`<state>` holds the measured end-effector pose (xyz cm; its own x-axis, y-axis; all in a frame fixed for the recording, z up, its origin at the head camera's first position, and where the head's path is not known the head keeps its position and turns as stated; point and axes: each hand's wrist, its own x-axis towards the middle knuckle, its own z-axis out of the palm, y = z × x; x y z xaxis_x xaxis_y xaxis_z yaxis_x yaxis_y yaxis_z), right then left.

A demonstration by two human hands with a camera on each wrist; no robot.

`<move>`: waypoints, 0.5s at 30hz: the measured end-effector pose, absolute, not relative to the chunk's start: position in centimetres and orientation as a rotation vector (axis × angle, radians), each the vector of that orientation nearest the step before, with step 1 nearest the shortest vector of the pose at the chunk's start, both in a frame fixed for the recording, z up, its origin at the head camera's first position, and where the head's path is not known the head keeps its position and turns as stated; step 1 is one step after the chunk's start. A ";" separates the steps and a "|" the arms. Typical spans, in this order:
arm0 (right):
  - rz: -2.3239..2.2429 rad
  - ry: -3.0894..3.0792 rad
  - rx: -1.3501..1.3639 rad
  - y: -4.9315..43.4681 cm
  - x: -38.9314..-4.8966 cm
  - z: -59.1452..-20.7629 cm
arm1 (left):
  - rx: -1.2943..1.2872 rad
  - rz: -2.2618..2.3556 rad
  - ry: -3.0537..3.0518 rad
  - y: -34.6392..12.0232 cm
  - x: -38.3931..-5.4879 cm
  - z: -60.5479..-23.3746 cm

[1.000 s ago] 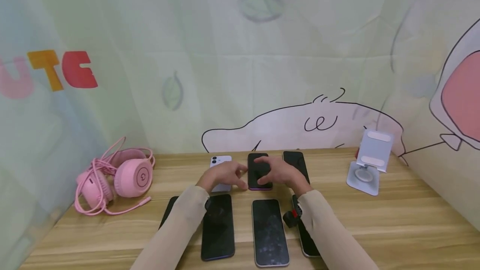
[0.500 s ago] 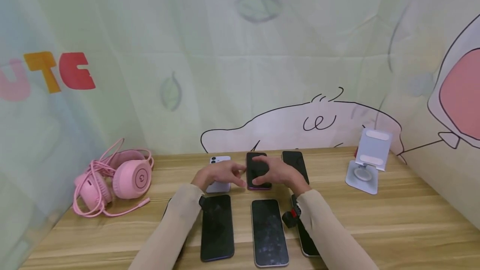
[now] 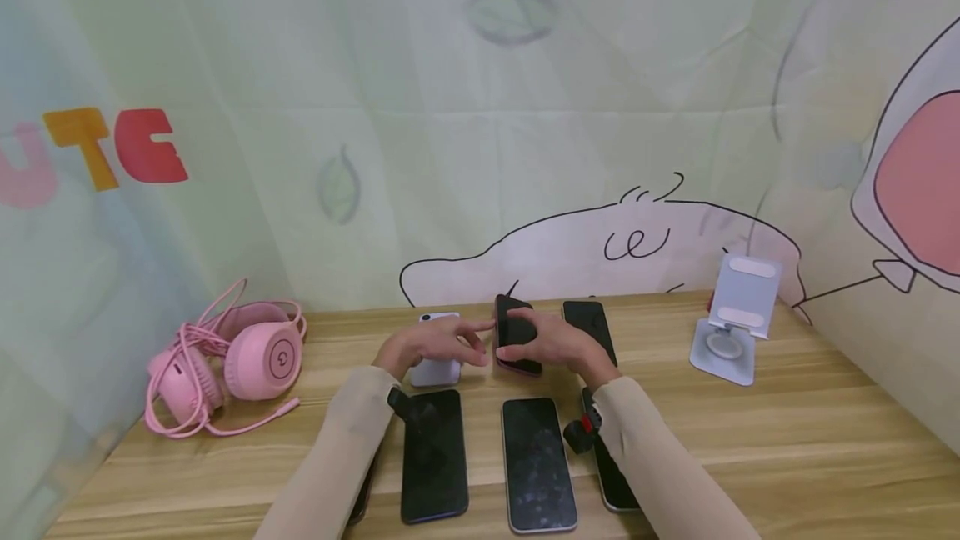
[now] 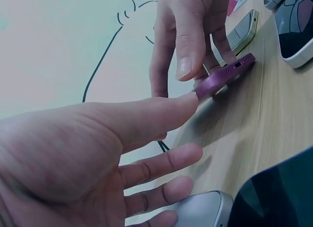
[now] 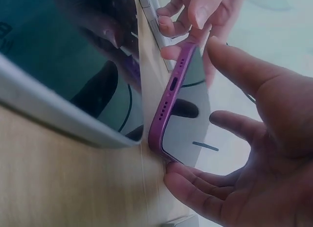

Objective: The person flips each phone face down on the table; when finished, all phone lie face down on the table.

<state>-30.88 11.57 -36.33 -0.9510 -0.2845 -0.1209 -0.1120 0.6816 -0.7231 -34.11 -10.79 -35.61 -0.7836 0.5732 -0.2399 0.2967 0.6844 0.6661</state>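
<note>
Flat rectangular black phone, purple frame (image 3: 517,332), far centre, left edge raised. Left hand (image 3: 438,342), fingers extended, touches that edge; right hand (image 3: 558,344) arched over phone, cannot tell whether grasping.

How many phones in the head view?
7. Back row: white phone, purple-edged phone, black phone. Front row: leftmost phone, two middle phones, rightmost phone; sleeves partly hide the outer two, possibly others.
</note>
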 end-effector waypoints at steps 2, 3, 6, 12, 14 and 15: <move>-1.145 2.656 -0.322 11.7 -30.9 -36.3 | 0.692 0.882 2.447 -10.8 -34.2 -35.6; -1.156 2.643 -0.316 11.7 -30.9 -36.3 | 0.697 0.895 2.437 -10.8 -34.2 -35.6; -1.212 2.588 -0.292 12.0 -31.1 -36.3 | 0.704 0.943 2.399 -10.8 -34.1 -35.4; -1.281 2.509 -0.278 12.3 -31.3 -36.1 | 0.715 1.028 2.336 -10.8 -33.9 -35.2; -1.268 2.507 -0.271 12.3 -31.3 -36.0 | 0.705 1.045 2.326 -10.8 -33.8 -35.1; -1.261 2.509 -0.270 12.3 -31.4 -36.0 | 0.702 1.052 2.321 -10.7 -33.8 -35.1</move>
<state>-31.35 12.30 -35.99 -0.9312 -0.3067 -0.1969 -0.0249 0.5926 -0.8051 -33.80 -10.75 -35.10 -0.7460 0.6282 -0.2208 0.2481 0.5699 0.7833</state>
